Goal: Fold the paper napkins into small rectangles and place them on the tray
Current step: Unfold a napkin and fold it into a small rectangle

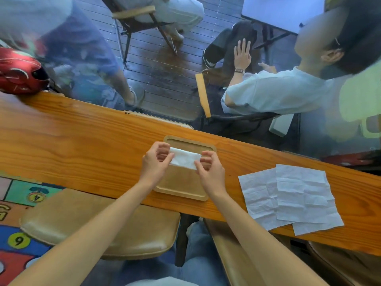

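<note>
A folded white napkin (185, 158), a narrow rectangle, hangs just above the wooden tray (181, 188) in the middle of the table. My left hand (154, 162) pinches its left end and my right hand (210, 172) pinches its right end. The tray itself holds nothing that I can see. To the right, a few unfolded, creased white napkins (288, 195) lie flat and overlapping on the table.
The long wooden table (82, 145) runs across the view. A red helmet (20, 71) sits at its far left end. A padded stool (99, 221) stands under the near edge. Beyond the glass, seated people and chairs (268, 91) are close by.
</note>
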